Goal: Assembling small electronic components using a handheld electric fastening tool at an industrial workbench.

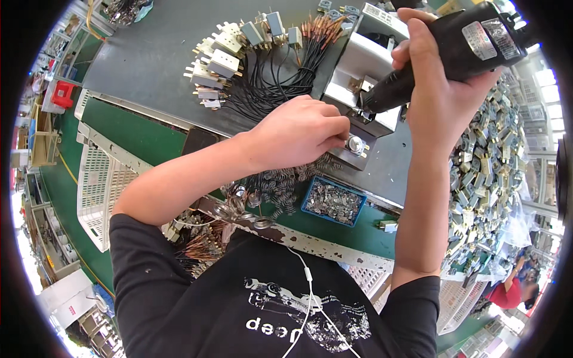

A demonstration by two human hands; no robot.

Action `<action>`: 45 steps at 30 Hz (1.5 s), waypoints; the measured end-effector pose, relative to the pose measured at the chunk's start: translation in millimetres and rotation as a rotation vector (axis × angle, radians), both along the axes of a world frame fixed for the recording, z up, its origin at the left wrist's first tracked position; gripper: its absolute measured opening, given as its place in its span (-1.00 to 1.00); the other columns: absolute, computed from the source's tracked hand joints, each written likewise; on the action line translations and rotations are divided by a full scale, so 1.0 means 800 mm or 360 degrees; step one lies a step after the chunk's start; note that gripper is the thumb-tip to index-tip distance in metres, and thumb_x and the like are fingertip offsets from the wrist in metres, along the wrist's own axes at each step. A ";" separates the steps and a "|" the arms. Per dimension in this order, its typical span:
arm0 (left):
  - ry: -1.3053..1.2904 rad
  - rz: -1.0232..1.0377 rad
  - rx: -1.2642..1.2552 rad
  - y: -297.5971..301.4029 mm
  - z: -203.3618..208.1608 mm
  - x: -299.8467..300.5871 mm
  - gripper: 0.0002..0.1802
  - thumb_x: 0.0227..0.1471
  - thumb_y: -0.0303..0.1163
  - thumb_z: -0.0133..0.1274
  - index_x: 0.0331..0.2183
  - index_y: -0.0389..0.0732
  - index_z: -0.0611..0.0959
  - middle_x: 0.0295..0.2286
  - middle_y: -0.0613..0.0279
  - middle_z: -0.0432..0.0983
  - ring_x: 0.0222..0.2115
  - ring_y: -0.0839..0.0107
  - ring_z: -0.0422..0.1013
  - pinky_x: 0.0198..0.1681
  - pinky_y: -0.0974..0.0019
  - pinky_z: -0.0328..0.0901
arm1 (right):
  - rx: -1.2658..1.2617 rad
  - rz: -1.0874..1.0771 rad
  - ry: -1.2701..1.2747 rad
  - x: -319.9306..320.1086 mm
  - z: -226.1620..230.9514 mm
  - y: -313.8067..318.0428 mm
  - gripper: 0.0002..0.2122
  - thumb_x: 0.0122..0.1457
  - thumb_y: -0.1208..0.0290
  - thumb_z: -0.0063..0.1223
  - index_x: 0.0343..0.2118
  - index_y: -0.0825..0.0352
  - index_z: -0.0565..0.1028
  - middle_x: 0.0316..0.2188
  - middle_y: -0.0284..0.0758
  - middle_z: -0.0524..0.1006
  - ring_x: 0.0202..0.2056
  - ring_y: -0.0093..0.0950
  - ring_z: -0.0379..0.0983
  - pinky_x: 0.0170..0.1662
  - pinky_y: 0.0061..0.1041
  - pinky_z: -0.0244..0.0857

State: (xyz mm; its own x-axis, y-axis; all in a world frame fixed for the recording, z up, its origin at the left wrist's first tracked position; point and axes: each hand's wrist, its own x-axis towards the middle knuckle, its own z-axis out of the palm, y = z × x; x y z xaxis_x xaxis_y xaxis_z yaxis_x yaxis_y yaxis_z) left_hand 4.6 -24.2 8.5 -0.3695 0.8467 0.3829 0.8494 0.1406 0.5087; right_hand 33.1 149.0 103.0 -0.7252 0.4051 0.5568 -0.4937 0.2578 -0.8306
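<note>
My right hand [439, 98] is wrapped round a black electric screwdriver [459, 48], tilted so that its narrow nose points down and left at a silver metal fixture [382, 56]. The nose meets a small metal part at the fixture's front edge; its bit is hard to make out. Lower and to the left, my left hand [301, 132] is closed, thumb and fingers pressed together beside a small metal block [349, 156]. A round silver piece [356, 145] sits on that block, right by my fingertips. Whatever the left fingers pinch is hidden.
Bundled black cables [268, 77] with grey and white plug ends lie on the dark table [161, 36]. A blue tray [334, 201] of small metal pieces and loose springs [280, 185] are nearer me. Plug parts [489, 173] heap at right; white crates [98, 185] stand lower left.
</note>
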 end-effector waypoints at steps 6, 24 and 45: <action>0.0243 0.0051 -0.0027 0.017 -0.030 0.010 -0.86 -0.04 -0.31 0.23 -0.44 -0.05 0.57 -0.47 0.37 0.48 -0.32 0.36 0.47 -0.24 0.23 0.28 | -0.0021 0.0137 0.0329 0.033 0.002 -0.007 -0.78 0.19 0.67 0.12 -0.13 0.54 0.38 -0.39 -0.07 0.61 -0.59 -0.54 0.48 -0.49 -0.58 0.40; 0.0097 -0.0009 0.0120 0.012 -0.049 0.003 -0.85 -0.08 -0.38 0.28 -0.40 -0.06 0.63 -0.23 0.41 0.61 -0.18 0.33 0.49 -0.10 0.21 0.33 | -0.0045 0.0099 0.0161 0.046 -0.029 -0.009 -0.18 0.23 0.69 0.04 0.41 0.28 -0.25 -0.28 -0.07 0.60 -0.56 -0.55 0.50 -0.43 -0.59 0.41; 0.0137 0.0014 0.0094 0.018 -0.046 0.005 -0.76 0.06 -0.15 0.22 -0.44 -0.11 0.63 -0.40 0.38 0.55 -0.31 0.33 0.46 -0.21 0.22 0.29 | -0.0015 0.0078 0.0076 0.062 -0.019 -0.007 -0.28 0.27 0.66 -0.01 0.38 0.27 -0.16 -0.29 0.06 0.52 -0.58 -0.52 0.44 -0.45 -0.42 0.41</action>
State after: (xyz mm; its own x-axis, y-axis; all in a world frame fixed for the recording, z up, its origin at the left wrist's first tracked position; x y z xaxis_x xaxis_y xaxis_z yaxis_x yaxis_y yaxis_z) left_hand 8.8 -10.1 -28.4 -0.3403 0.8184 0.4630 0.8893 0.1201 0.4413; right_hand 83.0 143.2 87.9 -0.7169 0.3752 0.5876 -0.5448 0.2244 -0.8080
